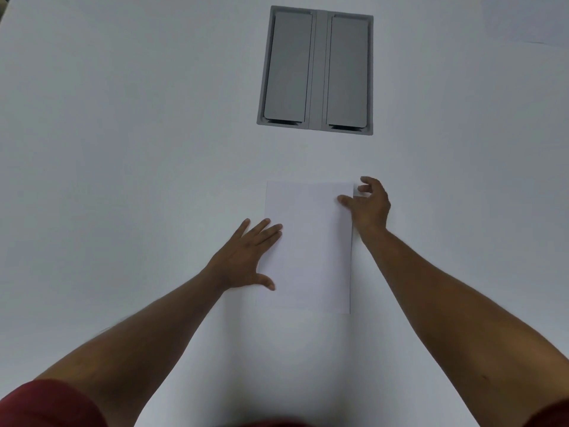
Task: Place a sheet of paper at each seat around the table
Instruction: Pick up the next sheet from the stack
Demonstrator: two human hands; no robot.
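Both hands are spread open and flat, gripping nothing. From the head view, the left hand [246, 257] rests palm-down with fingers and thumb over the left edge of the sheet of paper [308, 248], which lies flat on the white table [123, 118] just in front of the person, short of the grey cable hatch [315, 70]. Right hand [369, 204] sits at the sheet's far right corner, fingers curled loosely, thumb tip on the paper (whether the other fingers touch the edge is hard to tell). Another pale sheet may lie at the far right corner of the view.

Paper like this is light, limp and slippery on a smooth top; sliding it under flat palms or pinching a corner should suit it. Both forearms reach forward, nearly straight, converging on the sheet.
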